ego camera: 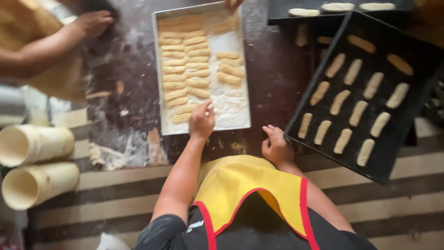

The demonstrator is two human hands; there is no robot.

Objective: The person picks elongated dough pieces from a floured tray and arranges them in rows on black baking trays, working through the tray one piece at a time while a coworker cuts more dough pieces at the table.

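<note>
Your left hand (pixel 201 121) is reaching into the near end of the floured tray (pixel 233 118), fingers curled loosely over the nearest dough stick (pixel 181 118), touching but not visibly gripping it. That stick is lying just left of your fingertips, long axis running left to right. Your right hand (pixel 276 144) is resting open on the table (pixel 273 78), touching the near-left corner of the black tray (pixel 387 159), farther from the dough.

— We see the pale tray (pixel 247 92) as matt metal, dusted with powdery flour; the dough sticks (pixel 185 69) look soft and dull.

— We'd add: the black baking tray (pixel 416 60) looks matt, the dark surface (pixel 273 78) floury, the yellow apron (pixel 231 185) smooth cloth, the cream tubes (pixel 41 143) plastic-like.
</note>
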